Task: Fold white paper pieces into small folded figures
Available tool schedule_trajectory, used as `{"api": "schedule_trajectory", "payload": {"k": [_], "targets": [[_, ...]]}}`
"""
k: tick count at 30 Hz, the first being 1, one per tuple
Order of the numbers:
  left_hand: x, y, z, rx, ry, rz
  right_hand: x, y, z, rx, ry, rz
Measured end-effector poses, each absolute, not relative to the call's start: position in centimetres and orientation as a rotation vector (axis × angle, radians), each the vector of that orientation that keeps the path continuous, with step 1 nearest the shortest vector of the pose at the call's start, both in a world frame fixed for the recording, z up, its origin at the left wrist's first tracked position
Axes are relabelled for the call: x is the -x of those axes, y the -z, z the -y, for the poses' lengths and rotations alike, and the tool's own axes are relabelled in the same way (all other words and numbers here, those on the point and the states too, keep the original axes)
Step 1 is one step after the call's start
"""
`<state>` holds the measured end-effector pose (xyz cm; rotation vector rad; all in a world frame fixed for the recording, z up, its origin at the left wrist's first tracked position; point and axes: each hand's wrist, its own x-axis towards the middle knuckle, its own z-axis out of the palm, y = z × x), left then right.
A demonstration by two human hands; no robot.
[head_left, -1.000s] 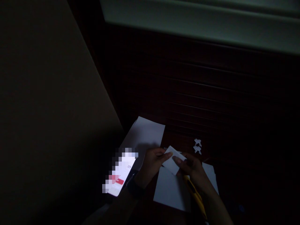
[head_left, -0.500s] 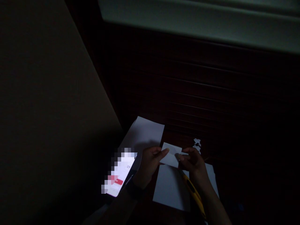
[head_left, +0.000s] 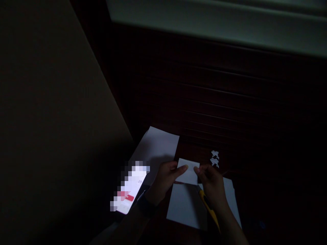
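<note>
A small rectangular piece of white paper (head_left: 188,174) is held up between both hands. My left hand (head_left: 167,173) pinches its left side, thumb on top. At the right edge my right hand (head_left: 211,178) grips it between thumb and fingers. Under the hands lies a larger white sheet (head_left: 186,207), and across it rests a yellow utility knife (head_left: 208,207), partly hidden by my right forearm. Beyond the right hand sit cut white paper scraps (head_left: 215,159).
A lit phone (head_left: 130,190) lies to the left, partly on a white sheet (head_left: 160,144). More white paper (head_left: 232,194) shows beside my right forearm. A dark slatted panel (head_left: 217,92) rises behind, and a pale wall or board (head_left: 63,85) stands at the left. The scene is dim.
My right thumb and fingers have closed on the paper's right edge. The paper has shifted slightly right and down and looks more level. The left hand has moved a little right with it.
</note>
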<state>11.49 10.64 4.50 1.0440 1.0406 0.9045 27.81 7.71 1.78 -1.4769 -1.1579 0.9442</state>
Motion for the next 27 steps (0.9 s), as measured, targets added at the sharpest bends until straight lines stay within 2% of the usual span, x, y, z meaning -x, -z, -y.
{"api": "schedule_trajectory", "payload": {"k": [9, 27], "targets": [[-11.33, -3.83, -10.92, -1.017, -0.834, -0.977, -27.85, -2.29, -7.56, 1.491, -0.864, 1.326], [-11.74, -4.66, -10.67, -1.073, -0.839, -1.034, -27.19, -2.15, -7.23, 1.559, -0.751, 1.267]]}}
